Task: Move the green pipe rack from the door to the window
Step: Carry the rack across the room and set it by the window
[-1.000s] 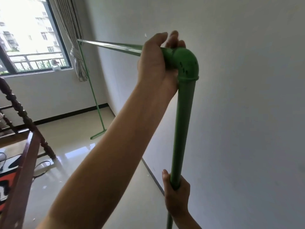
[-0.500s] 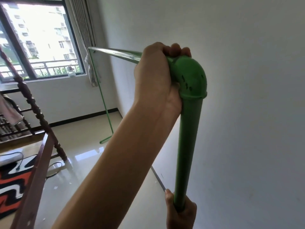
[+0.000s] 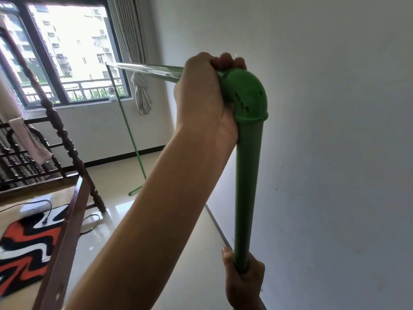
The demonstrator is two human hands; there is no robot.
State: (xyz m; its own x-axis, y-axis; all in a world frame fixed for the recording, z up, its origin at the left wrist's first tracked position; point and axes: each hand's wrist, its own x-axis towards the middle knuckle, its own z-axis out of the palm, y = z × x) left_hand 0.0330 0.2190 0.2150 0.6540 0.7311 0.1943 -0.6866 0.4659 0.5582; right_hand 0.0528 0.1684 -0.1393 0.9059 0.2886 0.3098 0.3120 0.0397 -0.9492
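Note:
The green pipe rack [image 3: 248,175] runs along the white wall on the right. Its near upright and elbow joint fill the centre of the view. The top bar [image 3: 145,71] stretches away to the far upright [image 3: 128,133], whose foot rests on the floor near the window [image 3: 73,52]. My left hand [image 3: 203,101] is closed over the top bar just behind the elbow joint. Low on the near upright, my right hand [image 3: 243,280] grips the pipe. The near upright's foot is out of view.
A dark wooden bed frame [image 3: 67,220] with turned posts stands on the left, with a red, black and white mat [image 3: 24,247] and a cable on it. A knotted curtain [image 3: 142,95] hangs in the corner beside the window. Glossy tiled floor [image 3: 125,198] lies between bed and wall.
The view has swung so the window and far upright sit nearer the centre, and the rack's near end looms larger. Both hands keep the same grips on the pipe.

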